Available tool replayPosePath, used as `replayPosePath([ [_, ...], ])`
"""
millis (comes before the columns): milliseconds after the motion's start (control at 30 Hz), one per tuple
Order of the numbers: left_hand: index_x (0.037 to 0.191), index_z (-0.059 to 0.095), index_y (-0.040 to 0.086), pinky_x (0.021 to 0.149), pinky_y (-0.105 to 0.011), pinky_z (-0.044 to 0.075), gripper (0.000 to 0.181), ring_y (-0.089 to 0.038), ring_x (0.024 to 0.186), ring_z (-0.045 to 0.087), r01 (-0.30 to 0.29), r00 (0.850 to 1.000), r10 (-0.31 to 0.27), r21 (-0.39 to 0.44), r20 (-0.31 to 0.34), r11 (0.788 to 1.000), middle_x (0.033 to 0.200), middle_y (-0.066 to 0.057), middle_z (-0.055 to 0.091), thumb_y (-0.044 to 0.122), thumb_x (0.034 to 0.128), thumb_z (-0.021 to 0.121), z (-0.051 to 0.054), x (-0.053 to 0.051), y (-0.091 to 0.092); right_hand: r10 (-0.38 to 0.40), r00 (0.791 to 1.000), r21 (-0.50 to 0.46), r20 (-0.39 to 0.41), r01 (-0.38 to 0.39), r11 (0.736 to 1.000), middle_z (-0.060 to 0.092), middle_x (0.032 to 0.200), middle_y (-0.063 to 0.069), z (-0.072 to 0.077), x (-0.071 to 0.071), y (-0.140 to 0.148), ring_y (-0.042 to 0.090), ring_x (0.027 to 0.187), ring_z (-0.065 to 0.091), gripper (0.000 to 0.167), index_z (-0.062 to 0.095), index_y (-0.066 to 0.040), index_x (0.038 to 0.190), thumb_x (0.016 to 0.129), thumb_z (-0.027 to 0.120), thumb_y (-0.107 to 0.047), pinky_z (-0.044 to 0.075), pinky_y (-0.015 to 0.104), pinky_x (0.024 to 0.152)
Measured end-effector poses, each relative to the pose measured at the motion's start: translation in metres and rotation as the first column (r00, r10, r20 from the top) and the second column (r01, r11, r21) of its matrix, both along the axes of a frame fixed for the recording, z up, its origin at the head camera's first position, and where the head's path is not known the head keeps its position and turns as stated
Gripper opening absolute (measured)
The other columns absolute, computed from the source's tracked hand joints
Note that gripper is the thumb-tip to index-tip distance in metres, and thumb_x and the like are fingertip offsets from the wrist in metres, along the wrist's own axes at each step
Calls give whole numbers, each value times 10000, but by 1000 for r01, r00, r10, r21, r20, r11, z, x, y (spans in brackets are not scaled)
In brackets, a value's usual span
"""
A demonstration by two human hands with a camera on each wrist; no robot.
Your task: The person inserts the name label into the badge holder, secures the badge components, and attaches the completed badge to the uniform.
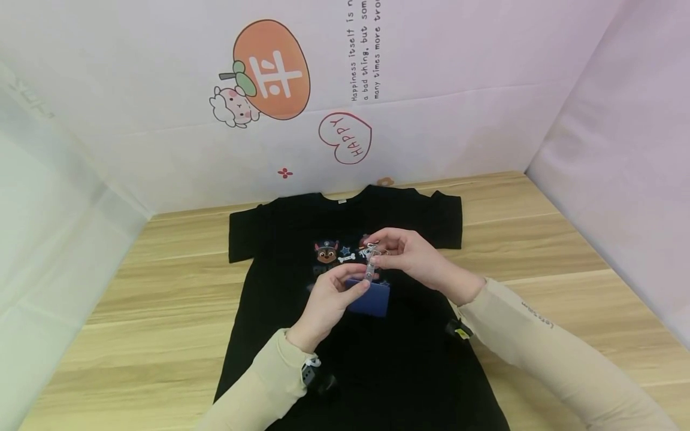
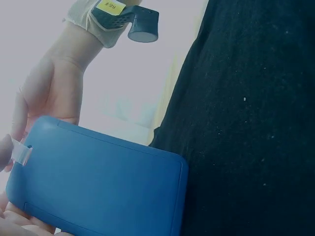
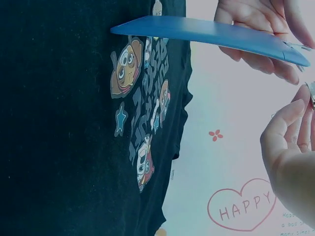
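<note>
A blue badge holder (image 1: 372, 300) hangs over the printed front of a black T-shirt (image 1: 372, 365). Its clear plastic strap (image 1: 369, 273) is pinched by my left hand (image 1: 326, 302) between thumb and fingers, some fingers lying behind the holder. Higher up, my right hand (image 1: 412, 254) pinches the metal clip (image 1: 372, 245) at the strap's other end. In the left wrist view the holder (image 2: 103, 179) shows its plain blue face, with the strap (image 2: 20, 152) through its slot. It appears nearly edge-on (image 3: 197, 30) in the right wrist view, apart from the shirt.
The shirt lies spread on a wooden table (image 1: 156, 305), collar toward the back. Cartoon dogs (image 1: 326, 252) are printed on its chest. A white printed cloth (image 1: 442, 114) hangs behind, with pale cloth on both sides. Each wrist wears a small black camera (image 1: 458, 328).
</note>
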State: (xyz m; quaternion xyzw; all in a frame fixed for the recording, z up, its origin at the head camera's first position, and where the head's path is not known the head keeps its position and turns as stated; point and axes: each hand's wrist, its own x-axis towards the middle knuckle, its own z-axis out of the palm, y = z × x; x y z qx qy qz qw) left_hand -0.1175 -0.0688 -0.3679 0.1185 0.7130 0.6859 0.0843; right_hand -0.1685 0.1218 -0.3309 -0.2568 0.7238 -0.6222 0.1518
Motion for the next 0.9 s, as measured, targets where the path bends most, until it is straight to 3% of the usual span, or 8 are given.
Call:
replayPosePath([
  [167, 1210, 585, 5, 934, -318, 442, 295, -210, 1146, 579, 40, 999, -40, 13, 13, 999, 1125, -187, 667, 90, 928, 588, 1, 0, 0, 3, 1000, 8, -28, -3, 1000, 649, 915, 66, 0, 0, 0, 73, 801, 636, 326, 526, 103, 1198, 887, 594, 32, 535, 233, 784],
  [367, 1226, 576, -13, 939, -322, 433, 315, -204, 1153, 567, 48, 999, -48, -12, 4, 999, 1125, -174, 671, 106, 933, 582, 1, -1, 1, -6, 999, 24, -50, 7, 1000, 634, 997, 213, 0, 0, 1, 73, 824, 639, 328, 538, 86, 1204, 890, 601, 11, 540, 253, 800],
  [567, 1208, 584, -29, 938, -326, 445, 305, -194, 1144, 568, 44, 999, -44, -3, -3, 999, 1110, -178, 676, 97, 931, 582, 1, -2, 3, -13, 998, 53, -69, 17, 998, 643, 1056, 177, 1, -1, 3, 82, 866, 634, 327, 554, 59, 1217, 909, 596, -42, 535, 261, 820],
  [900, 1174, 586, -79, 980, -362, 454, 295, -214, 1079, 625, 34, 999, -34, 32, 9, 999, 1067, -200, 685, 67, 917, 590, 2, -6, 7, -23, 996, 70, -81, 29, 997, 589, 1229, 234, 1, -3, 5, 69, 913, 641, 304, 578, 34, 1223, 942, 563, -83, 535, 256, 837],
])
